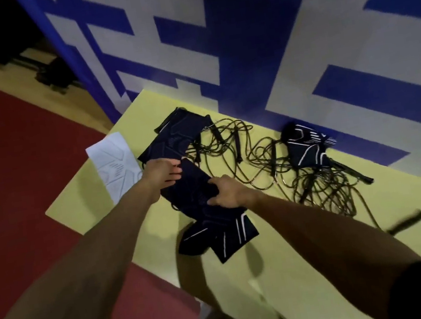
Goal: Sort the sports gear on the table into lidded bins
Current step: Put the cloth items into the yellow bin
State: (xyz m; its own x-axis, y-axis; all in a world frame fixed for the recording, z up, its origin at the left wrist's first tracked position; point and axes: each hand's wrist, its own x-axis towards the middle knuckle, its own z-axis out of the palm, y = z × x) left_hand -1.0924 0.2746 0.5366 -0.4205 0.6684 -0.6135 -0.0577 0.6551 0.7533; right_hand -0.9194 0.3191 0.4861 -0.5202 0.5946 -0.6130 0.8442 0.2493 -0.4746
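On the yellow table [289, 262] lie several dark knee sleeves with white stripes. My left hand [163, 173] grips the far end of one dark sleeve [194, 186], and my right hand [227, 192] pinches its right edge. A second striped sleeve [220, 236] lies just below my right hand. Another dark sleeve [175, 136] sits farther back, and one more [308, 148] is bunched at the right by the wall. A white sleeve [115, 164] hangs over the table's left edge. Tangled jump ropes [261, 159] with black handles spread across the middle and right.
A blue and white wall [240, 44] runs right behind the table. Red floor [13, 176] lies to the left, with dark equipment [52, 74] at the far left corner. A loose black rope handle [409, 221] rests near the table's right front.
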